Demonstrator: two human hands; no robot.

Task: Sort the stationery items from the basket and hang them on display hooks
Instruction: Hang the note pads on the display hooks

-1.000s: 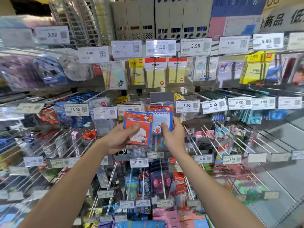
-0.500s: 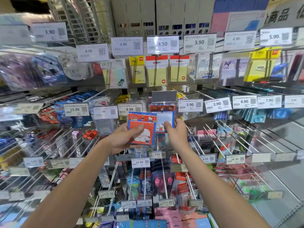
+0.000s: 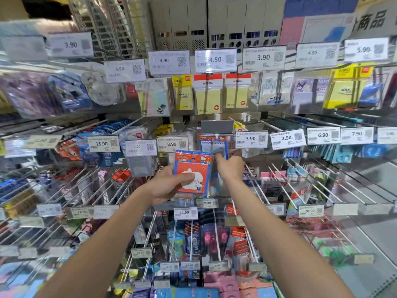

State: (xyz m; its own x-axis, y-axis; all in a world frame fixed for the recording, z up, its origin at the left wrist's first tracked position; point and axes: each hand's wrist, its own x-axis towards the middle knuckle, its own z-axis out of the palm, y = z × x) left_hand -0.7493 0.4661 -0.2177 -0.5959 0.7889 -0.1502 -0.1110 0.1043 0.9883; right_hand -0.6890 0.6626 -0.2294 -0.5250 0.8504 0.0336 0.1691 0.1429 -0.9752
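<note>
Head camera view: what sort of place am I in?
Most likely a shop's stationery aisle: white paper price tags front rows of thin metal display hooks, and packs of yellow sticky notes hang for sale.

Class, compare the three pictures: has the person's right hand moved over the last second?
Yes. The right hand, pinching the blue-edged packet, has risen, closer to the 3.90 price tag beside it.

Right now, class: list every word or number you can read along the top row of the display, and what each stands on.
"3.90": leftmost clear tag
"4.90": second tag
"4.90": third tag
"4.50": fourth tag
"3.90": fifth tag
"4.90": sixth tag
"5.90": seventh tag
"M&G": red-topped sticky-note pack
"KUROMI": purple pack
"STICK": right-hand yellow pack
"商品": overhead sign
The tags' fine print: too small to read.
</note>
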